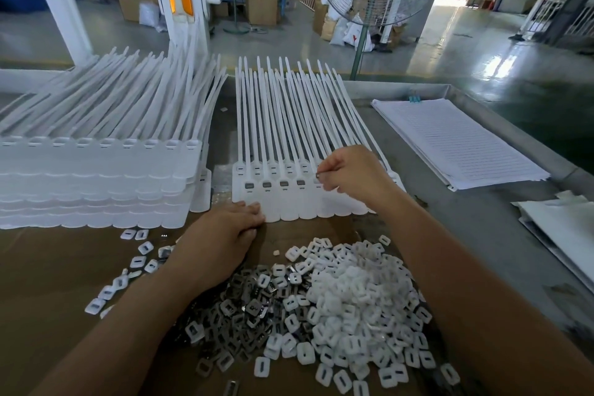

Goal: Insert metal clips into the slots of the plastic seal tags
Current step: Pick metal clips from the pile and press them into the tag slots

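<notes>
From my remote seat I look down over both forearms at the bench. My right hand hovers over the row of seal tags, which lies flat in the middle with its long tails fanned away from me. The thumb and fingers of that hand pinch one small metal clip, held just above the fifth tag head from the left. The four heads to its left each carry one of the seated clips (dark little rectangles in their slots).

My left hand lies palm down on the cardboard sheet, fingers stretched out and grasping nothing, the tips touching the lower edge of the leftmost tag heads.

Close to me, between the forearms, sits the pile of metal clips, mixed on its right side with a heap of white plastic squares; a few of those squares are scattered to the left. A tall stack of tags stands on the left, just beside the row. A sheaf of lined paper rests well apart on the right.
</notes>
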The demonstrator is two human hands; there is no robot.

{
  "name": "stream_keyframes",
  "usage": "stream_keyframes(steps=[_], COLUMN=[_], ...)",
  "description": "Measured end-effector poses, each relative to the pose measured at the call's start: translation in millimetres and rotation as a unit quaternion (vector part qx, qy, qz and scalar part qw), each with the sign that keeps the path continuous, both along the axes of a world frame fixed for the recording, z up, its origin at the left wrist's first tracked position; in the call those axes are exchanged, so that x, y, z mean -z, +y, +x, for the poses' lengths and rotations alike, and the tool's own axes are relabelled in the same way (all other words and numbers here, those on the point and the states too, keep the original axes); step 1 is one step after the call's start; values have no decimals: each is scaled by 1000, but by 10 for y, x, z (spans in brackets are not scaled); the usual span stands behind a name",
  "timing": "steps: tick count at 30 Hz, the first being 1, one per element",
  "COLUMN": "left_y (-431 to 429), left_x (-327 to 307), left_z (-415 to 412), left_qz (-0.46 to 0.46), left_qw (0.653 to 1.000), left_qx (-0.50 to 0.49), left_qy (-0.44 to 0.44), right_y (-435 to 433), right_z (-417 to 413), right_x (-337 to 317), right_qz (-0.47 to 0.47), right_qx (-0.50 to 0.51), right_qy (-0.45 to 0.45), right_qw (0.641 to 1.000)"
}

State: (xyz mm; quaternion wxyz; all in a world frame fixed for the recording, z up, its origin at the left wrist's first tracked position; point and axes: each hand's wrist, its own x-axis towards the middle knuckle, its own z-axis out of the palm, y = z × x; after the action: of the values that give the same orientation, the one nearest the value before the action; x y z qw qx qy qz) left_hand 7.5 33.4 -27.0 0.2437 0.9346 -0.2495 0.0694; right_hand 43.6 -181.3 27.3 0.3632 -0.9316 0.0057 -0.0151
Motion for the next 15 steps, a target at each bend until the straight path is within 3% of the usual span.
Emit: stream_keyframes(steps=[15], left_y=[0], left_x=[4], left_z=[7], left_qz=[-2], left_qw=[1000], left_qx=[-1], left_qy=[-7], right_y=[12], right_z=[191], right_x=[212], right_qz=[-36], right_qx=[30], right_qy=[34], right_qw=[998])
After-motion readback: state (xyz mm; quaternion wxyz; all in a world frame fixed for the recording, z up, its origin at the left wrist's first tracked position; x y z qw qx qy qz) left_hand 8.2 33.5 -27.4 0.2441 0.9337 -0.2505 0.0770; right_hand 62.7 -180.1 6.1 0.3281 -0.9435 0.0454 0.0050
